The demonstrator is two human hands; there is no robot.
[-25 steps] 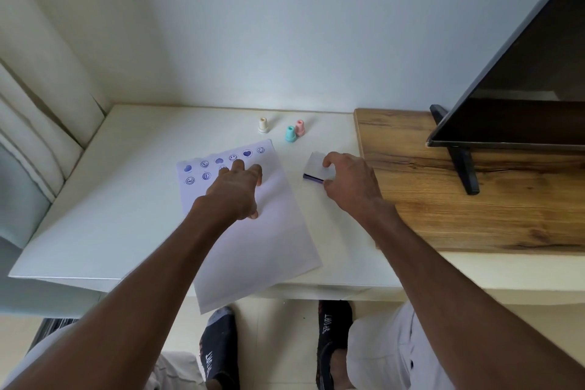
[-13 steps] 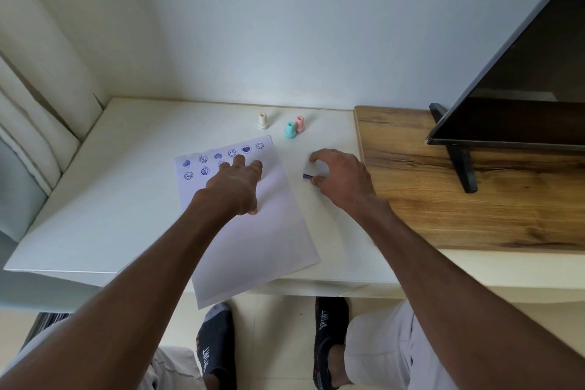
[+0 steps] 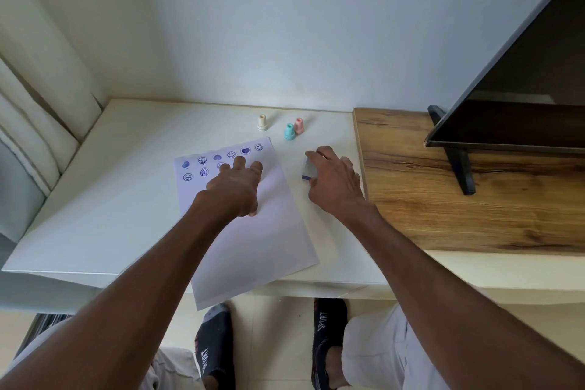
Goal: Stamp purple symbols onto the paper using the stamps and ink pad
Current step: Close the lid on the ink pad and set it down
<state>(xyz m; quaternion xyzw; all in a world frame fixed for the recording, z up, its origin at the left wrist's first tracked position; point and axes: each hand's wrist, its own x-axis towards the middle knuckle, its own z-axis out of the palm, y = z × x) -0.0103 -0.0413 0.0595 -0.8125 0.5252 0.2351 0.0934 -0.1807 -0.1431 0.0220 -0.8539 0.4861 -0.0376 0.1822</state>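
The thin white paper sheet [image 3: 253, 237] lies flat under the spread-open left hand [image 3: 235, 190]. It looks light and slides easily. Just right, the right hand [image 3: 335, 182] grips the small purple-edged ink pad [image 3: 308, 169] by its sides.

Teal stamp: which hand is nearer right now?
Right. The right hand lies on the ink pad, just below and to the right of the teal stamp. The left hand rests on the paper, farther down and to its left.
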